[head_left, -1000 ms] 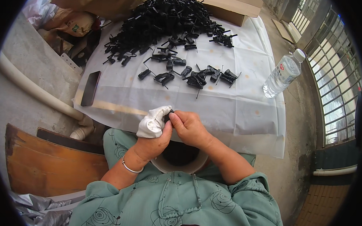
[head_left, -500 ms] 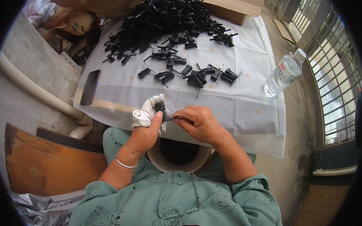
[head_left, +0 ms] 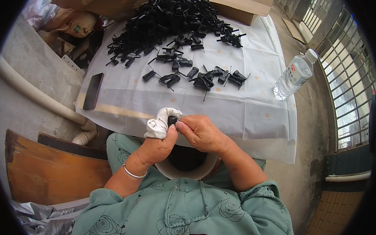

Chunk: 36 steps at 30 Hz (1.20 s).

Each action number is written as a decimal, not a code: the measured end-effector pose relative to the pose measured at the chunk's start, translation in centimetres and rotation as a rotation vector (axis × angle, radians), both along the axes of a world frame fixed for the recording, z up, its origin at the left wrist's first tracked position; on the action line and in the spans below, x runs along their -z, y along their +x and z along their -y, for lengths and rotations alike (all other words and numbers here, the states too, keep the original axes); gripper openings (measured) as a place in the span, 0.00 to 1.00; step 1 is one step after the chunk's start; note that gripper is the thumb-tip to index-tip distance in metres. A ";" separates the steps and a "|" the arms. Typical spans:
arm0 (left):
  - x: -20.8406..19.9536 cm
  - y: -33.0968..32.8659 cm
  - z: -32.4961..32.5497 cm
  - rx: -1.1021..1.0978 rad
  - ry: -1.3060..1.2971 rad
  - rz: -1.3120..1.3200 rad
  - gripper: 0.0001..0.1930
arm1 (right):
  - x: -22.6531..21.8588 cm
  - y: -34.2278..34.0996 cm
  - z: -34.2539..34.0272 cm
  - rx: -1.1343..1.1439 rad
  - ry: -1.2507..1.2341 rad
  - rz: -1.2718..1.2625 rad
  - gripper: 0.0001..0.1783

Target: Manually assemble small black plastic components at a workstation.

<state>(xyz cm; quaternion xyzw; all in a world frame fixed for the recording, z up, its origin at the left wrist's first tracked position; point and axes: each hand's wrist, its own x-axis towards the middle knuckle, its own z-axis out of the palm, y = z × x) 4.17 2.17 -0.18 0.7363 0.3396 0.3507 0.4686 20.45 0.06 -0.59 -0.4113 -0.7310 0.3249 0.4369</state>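
My left hand [head_left: 162, 139], its fingers wrapped in a white cloth glove with the thumb bare, holds a small black plastic part [head_left: 171, 120] over the table's near edge. My right hand [head_left: 204, 134] is bare and pinches at that part from the right, fingertips against it. Most of the part is hidden by my fingers. Beyond my hands, several similar black plastic parts [head_left: 203, 80] with thin protruding strips lie loose on the white-covered table [head_left: 254, 111]. A large heap of them [head_left: 170, 21] rises at the back. Below my hands, between my knees, stands a pale bucket [head_left: 164, 171] with a dark inside.
A dark phone [head_left: 93, 91] lies at the table's left edge. At the right edge stands a clear water bottle [head_left: 294, 75]. A cardboard box [head_left: 237, 10] sits at the back. On the left are a pipe [head_left: 37, 93] and a wooden board [head_left: 53, 166]; at the right, a barred window [head_left: 349, 77].
My two hands have come together. The left has rolled over the black part, covering more of it, and the right has moved in against it. The thin strip between them no longer shows.
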 end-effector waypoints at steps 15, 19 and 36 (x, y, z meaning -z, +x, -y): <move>-0.3 -3.2 -9.9 -0.208 0.461 -0.530 0.18 | -1.8 2.7 0.1 -0.155 -0.337 0.092 0.18; -2.5 2.8 -12.3 -0.112 -0.001 -0.663 0.30 | -0.4 2.9 -0.8 -0.052 -0.212 0.134 0.18; -0.6 3.0 -4.8 -0.069 0.309 -0.344 0.18 | 0.5 6.2 -1.5 0.677 0.118 0.424 0.07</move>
